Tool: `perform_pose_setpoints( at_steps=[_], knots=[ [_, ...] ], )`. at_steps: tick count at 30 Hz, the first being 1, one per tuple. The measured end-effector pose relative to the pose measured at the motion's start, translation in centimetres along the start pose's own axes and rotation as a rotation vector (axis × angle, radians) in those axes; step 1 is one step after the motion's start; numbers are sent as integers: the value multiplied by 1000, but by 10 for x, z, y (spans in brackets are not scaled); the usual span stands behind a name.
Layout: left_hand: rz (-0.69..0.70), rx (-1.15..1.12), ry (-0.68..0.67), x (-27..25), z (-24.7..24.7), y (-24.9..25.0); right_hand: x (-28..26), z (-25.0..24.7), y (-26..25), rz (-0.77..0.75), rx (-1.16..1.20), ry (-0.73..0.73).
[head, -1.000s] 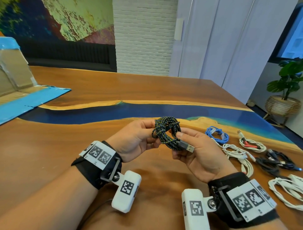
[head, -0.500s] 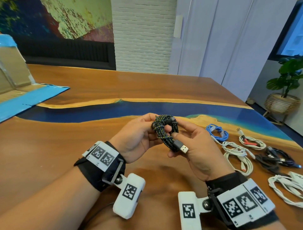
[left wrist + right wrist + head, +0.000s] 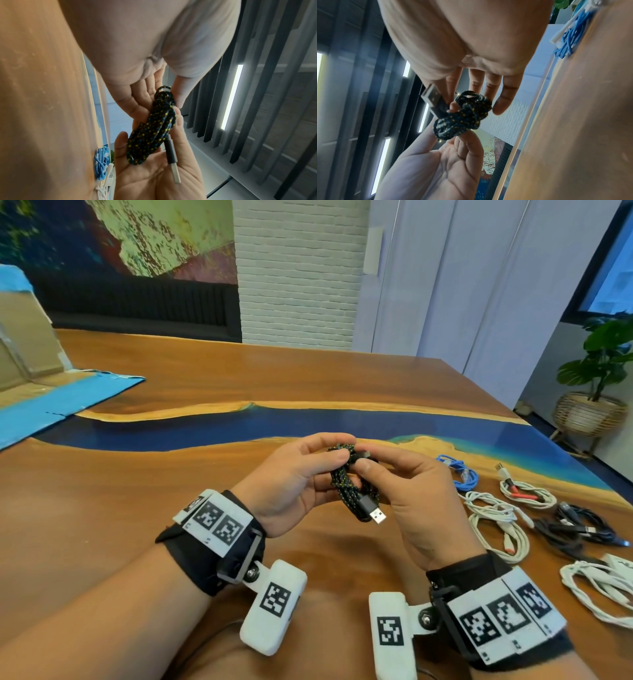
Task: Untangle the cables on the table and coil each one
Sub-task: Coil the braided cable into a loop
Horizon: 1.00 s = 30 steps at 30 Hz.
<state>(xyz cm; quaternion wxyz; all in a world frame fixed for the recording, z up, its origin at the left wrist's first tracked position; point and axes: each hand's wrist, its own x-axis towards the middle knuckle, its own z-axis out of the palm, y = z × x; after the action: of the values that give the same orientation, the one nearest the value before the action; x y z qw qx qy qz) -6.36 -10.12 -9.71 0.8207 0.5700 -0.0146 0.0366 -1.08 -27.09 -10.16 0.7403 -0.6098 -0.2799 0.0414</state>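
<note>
A black braided cable with yellow and blue flecks is bunched into a small coil and held above the table between both hands. My left hand grips the coil's top from the left. My right hand pinches the top from the right with thumb and forefinger. The USB plug sticks out at the lower right. In the left wrist view the coil lies across my right palm, with the plug below it. The right wrist view shows the coil and plug between both hands.
Several coiled cables lie on the table to the right: a blue one, a white one with a red part, a white one, a black one and another white one. An open cardboard box sits far left.
The coil has been squeezed from an open loop into a narrow upright bunch. My right fingers moved up to its top, and the USB plug now points down and to the right.
</note>
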Motion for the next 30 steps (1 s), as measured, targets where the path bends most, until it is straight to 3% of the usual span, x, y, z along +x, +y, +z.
perform_pose_setpoints(
  at_steps=[8,13,16,20,24,30],
  knots=[
    [-49,56,-94,-1,13,0,8,0,6,-15,-29,204],
    [5,196,-52,2,20,-3,11,1,4,108,164,277],
    [16,296,23,3,18,-11,9,2,6,230,205,231],
    [-20,216,48,3,9,-10,2,2,3,354,136,108],
    [-36,150,55,5,2,-4,0,4,3,309,22,38],
    [-24,196,0,3,1,-3,2,5,0,198,-121,54]
  ],
)
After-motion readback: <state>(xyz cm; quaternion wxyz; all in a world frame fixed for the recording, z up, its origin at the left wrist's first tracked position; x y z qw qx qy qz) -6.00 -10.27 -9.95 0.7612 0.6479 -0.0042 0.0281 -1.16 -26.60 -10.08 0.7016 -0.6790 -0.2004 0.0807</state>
